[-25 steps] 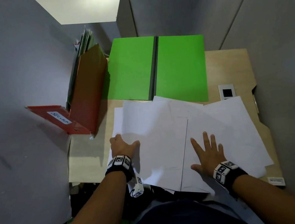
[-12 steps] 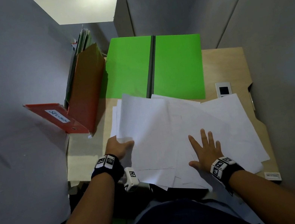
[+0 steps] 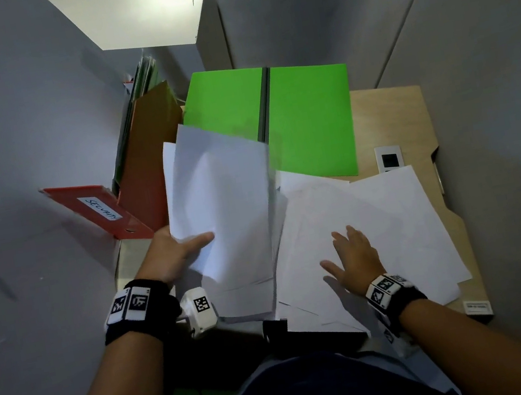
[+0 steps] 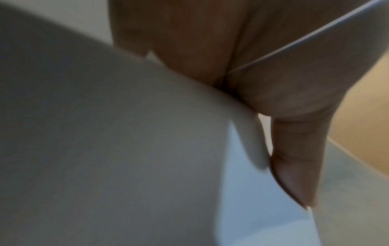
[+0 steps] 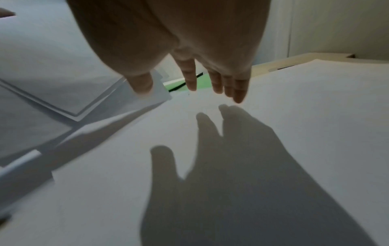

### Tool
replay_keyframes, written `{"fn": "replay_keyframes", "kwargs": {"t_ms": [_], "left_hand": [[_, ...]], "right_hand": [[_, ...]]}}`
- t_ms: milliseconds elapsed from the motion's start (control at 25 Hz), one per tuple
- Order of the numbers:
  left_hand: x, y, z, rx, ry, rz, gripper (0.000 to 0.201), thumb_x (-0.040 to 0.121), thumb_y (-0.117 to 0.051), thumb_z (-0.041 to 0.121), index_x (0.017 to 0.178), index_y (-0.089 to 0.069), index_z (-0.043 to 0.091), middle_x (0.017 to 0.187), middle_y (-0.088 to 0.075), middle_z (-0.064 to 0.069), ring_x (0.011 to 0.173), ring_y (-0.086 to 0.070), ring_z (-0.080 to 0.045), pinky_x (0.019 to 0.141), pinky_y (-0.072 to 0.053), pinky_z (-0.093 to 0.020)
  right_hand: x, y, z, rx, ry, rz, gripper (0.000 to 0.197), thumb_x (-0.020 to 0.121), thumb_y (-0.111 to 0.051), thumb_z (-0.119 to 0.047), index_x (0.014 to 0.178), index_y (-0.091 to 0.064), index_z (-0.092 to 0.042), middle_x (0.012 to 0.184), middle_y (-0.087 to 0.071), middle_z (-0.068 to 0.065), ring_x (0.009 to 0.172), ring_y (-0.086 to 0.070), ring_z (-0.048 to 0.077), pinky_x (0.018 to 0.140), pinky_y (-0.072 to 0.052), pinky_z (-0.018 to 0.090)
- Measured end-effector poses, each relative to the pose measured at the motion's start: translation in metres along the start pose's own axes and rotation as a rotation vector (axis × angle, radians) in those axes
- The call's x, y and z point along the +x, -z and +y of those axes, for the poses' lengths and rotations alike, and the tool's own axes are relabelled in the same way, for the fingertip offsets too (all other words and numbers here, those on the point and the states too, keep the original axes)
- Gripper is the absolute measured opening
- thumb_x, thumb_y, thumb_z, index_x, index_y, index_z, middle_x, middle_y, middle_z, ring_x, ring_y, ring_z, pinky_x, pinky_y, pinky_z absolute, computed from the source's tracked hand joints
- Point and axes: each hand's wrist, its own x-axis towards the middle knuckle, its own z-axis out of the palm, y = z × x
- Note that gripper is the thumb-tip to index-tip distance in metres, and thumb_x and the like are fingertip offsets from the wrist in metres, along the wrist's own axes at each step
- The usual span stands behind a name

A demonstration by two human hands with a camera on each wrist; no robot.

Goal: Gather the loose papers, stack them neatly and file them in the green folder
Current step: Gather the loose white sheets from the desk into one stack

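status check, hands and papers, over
Left hand grips lifted sheets. Right hand open, just above loose papers. Green folder lies open, empty. Nothing blocking.

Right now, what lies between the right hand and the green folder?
In the head view, only loose white papers spread on the desk fill the stretch from the right hand up to the green folder; the farthest sheet's edge overlaps the folder's near edge.
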Motion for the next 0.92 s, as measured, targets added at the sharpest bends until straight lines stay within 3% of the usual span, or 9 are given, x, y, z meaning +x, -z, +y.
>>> {"fn": "replay_keyframes", "kwargs": {"t_ms": [120,280,400,520,560,640,720,840,920], "left_hand": [[-0.011,-0.011,0.018,-0.129,-0.060,-0.094,0.045,0.073,-0.083,0.012,0.116,-0.070,0.009,0.106,-0.078,-0.005,0.095,-0.074,-0.019,0.081,-0.055,-0.030],[-0.018,-0.025,0.029,-0.242,-0.110,-0.194,0.057,0.067,-0.082,0.015,0.121,-0.066,0.008,0.112,-0.076,-0.002,0.103,-0.072,-0.016,0.084,-0.055,-0.026],[-0.016,-0.030,0.024,-0.272,-0.088,-0.203,0.054,0.068,-0.081,0.016,0.120,-0.067,0.013,0.115,-0.075,0.000,0.109,-0.070,-0.016,0.092,-0.050,-0.031],[-0.014,-0.032,0.015,-0.257,-0.062,-0.169,0.039,0.071,-0.078,0.011,0.109,-0.072,0.020,0.110,-0.077,0.004,0.104,-0.071,-0.012,0.091,-0.048,-0.031],[-0.014,-0.032,0.013,-0.238,-0.067,-0.160,0.036,0.072,-0.078,0.010,0.104,-0.075,0.026,0.109,-0.077,0.006,0.104,-0.071,-0.011,0.091,-0.048,-0.031],[-0.015,-0.034,0.010,-0.178,-0.098,-0.153,0.042,0.074,-0.080,0.007,0.098,-0.075,0.041,0.108,-0.077,0.009,0.106,-0.070,-0.012,0.093,-0.049,-0.032],[-0.013,-0.036,0.006,-0.103,-0.091,-0.125,0.043,0.076,-0.081,0.005,0.094,-0.075,0.043,0.103,-0.078,0.010,0.104,-0.071,-0.014,0.093,-0.052,-0.032],[-0.009,-0.042,0.008,-0.024,-0.066,-0.155,0.029,0.074,-0.082,0.004,0.096,-0.075,0.021,0.098,-0.079,0.003,0.098,-0.074,-0.019,0.089,-0.057,-0.036],[-0.010,-0.048,0.016,-0.001,-0.064,-0.210,0.028,0.076,-0.080,0.003,0.099,-0.073,0.015,0.088,-0.080,0.005,0.084,-0.075,-0.012,0.074,-0.057,-0.028]], "right_hand": [[-0.004,0.013,-0.036,0.765,-0.062,0.057,0.056,0.086,-0.059,-0.046,0.130,-0.052,-0.013,0.122,-0.063,0.007,0.107,-0.059,0.016,0.093,-0.048,0.030],[-0.005,0.039,-0.066,1.416,-0.244,-0.255,0.028,0.097,-0.041,-0.023,0.089,-0.065,-0.014,0.070,-0.075,-0.004,0.068,-0.069,0.017,0.058,-0.057,0.024],[-0.001,0.054,-0.066,1.595,-0.134,-0.430,0.025,0.084,-0.058,-0.029,0.095,-0.073,-0.012,0.085,-0.077,0.003,0.078,-0.071,0.021,0.068,-0.059,0.030],[0.009,0.060,-0.059,1.656,-0.051,-0.362,0.078,0.060,-0.085,-0.028,0.126,-0.055,0.001,0.105,-0.073,0.012,0.096,-0.070,0.026,0.083,-0.056,0.039],[0.012,0.064,-0.056,1.686,-0.035,-0.331,0.082,0.059,-0.086,-0.028,0.128,-0.053,0.001,0.110,-0.071,0.013,0.101,-0.068,0.027,0.086,-0.055,0.040],[0.013,0.071,-0.050,1.728,0.002,-0.310,0.074,0.072,-0.075,-0.042,0.132,-0.053,-0.005,0.122,-0.066,0.013,0.112,-0.063,0.027,0.093,-0.052,0.040],[0.011,0.079,-0.052,1.676,0.053,-0.332,0.069,0.079,-0.059,-0.054,0.131,-0.055,-0.010,0.127,-0.063,0.012,0.118,-0.060,0.026,0.098,-0.049,0.041],[0.011,0.079,-0.059,1.444,0.118,-0.159,0.044,0.066,-0.081,-0.023,0.105,-0.068,-0.009,0.102,-0.074,0.009,0.097,-0.069,0.025,0.085,-0.054,0.039],[0.012,0.079,-0.065,1.340,0.113,-0.081,0.031,0.066,-0.077,0.001,0.095,-0.071,-0.008,0.092,-0.075,0.008,0.089,-0.070,0.027,0.084,-0.051,0.041]]}}
